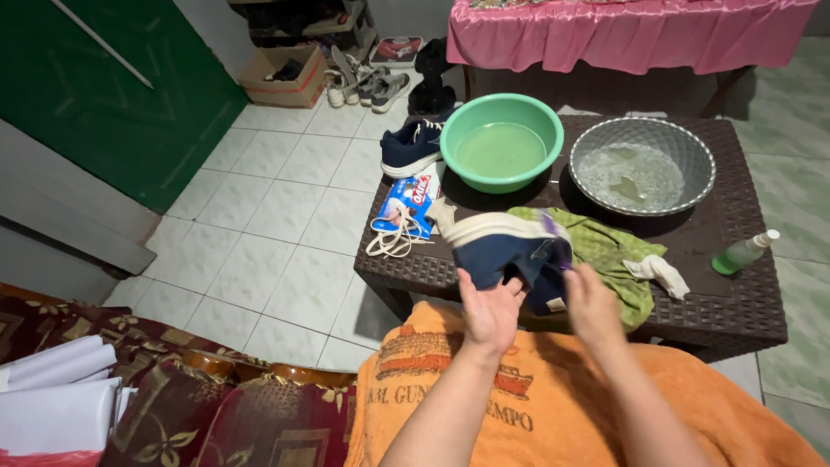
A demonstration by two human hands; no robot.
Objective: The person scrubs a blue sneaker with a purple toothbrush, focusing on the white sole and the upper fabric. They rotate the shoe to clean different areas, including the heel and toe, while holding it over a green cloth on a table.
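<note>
Navy shoe (501,251), green basin (501,143), orange towel (536,406), pink tablecloth (622,35).

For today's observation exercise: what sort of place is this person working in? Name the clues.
Probably a room in a home. Clues: a white tiled floor, shoes piled by the wall, and a low wicker table with a green basin, where both hands hold a navy shoe.

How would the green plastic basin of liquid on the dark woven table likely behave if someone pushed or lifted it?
The green plastic basin looks partly filled with cloudy liquid, so it is probably heavy for its size and apt to slosh. Its wide, low shape suggests it would slide rather than tip. The dark woven table has a textured top, which may resist sliding somewhat.
</note>
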